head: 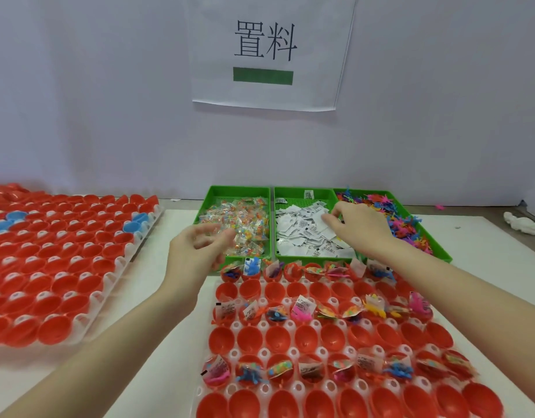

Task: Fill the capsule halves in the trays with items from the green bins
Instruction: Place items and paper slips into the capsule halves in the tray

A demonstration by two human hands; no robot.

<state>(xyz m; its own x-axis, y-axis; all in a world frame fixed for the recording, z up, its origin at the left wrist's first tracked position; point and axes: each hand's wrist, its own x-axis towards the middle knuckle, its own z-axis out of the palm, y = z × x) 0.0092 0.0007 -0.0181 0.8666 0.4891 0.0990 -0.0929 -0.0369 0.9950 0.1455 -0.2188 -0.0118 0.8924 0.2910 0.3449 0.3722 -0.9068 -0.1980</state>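
Near tray [320, 354] fills the bottom right: red halves [251, 340] in a white grid. Filled rows alternate with empty ones; nearest row empty. Second tray [88, 315] on the left, all red halves plus a few blue ones [135, 225], looks unfilled.

Three green bins sit just past the near tray. Left bin [213, 193]: clear packets [245, 224] of coloured bits. Middle bin [293, 193]: white slips [302, 236]. Right bin [435, 245]: small coloured rubbery figures [408, 224].

Left hand [197, 251] hovers at the left bin's near edge, fingers loosely curled; motion blur, cannot tell if it pinches a packet. Right hand [362, 227] is over the middle bin, thumb and fingers pinching slips.

Handling, my read: everything's featherweight. Slips are thin and will stick together, so pinch one by an edge. Packets are slick and crinkly; take a corner. Figures are soft and tangle; pull one by a limb. Halves sit loose in the grid, so drop items in, don't push.

Writing: wall sign [266, 52] reads 置料 over a green bar. Slip print too small to read.
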